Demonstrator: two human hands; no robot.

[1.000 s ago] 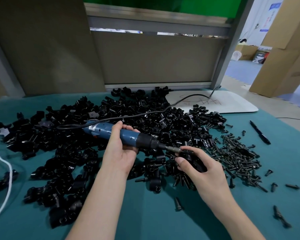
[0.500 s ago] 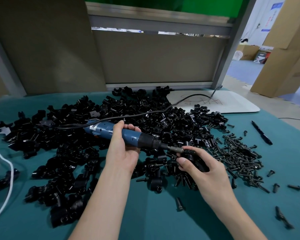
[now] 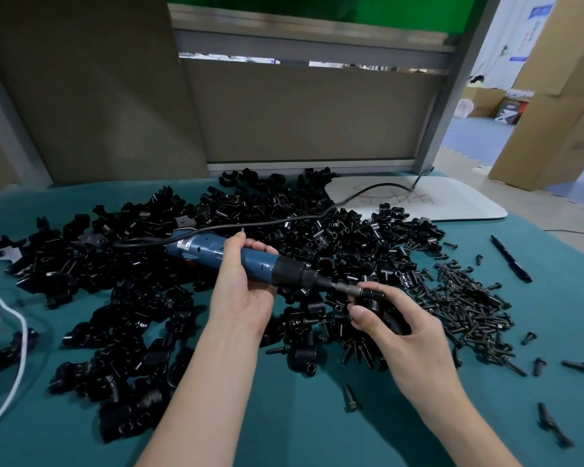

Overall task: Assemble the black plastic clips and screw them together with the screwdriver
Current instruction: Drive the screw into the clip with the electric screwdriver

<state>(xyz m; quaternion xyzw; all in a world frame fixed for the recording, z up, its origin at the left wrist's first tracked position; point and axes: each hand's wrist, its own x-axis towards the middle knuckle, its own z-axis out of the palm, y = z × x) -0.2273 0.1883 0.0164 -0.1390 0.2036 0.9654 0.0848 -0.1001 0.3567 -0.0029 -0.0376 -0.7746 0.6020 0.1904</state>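
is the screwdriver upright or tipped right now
Tipped, near level. The left hand grips the electric screwdriver with its bit slanting down-right to the black clip in the right hand.

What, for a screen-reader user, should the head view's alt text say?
A person's left hand grips a blue electric screwdriver, its bit meeting a black plastic clip pinched in the right hand. Beneath lie a heap of black clips and a pile of black screws on a teal table.
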